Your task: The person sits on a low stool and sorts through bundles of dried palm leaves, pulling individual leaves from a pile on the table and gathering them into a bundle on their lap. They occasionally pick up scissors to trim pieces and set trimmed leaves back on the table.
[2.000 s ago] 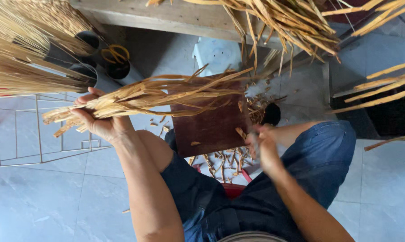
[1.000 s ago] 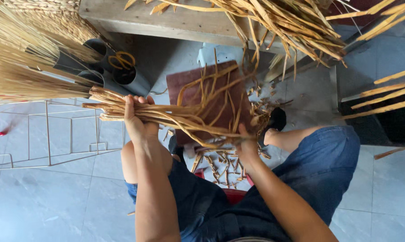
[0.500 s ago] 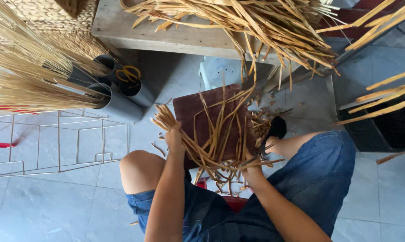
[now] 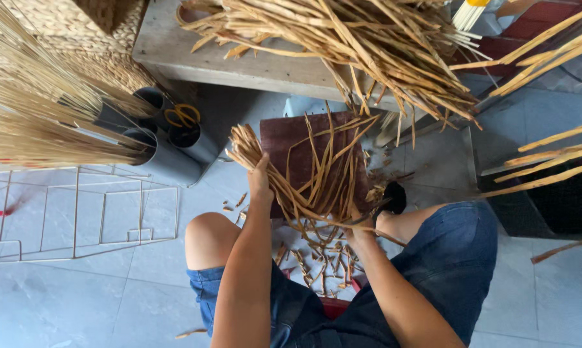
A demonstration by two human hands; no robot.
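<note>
Straw strips (image 4: 316,187) between both hands' fingers (image 4: 260,174).

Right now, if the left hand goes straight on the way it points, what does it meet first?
The left hand points up-frame along its bundle of tan flat fibre strips. Beyond them, probably the grey wooden bench edge, though depth is unclear.

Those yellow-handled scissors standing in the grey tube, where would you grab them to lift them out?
By the yellow handle loops of the scissors, coming from above. Only the loops show above the rim of the grey tube; the blades are hidden inside it, so the loops are the one free part. Straight up looks safest, since a second tube and dry straw stalks crowd the side.
</note>
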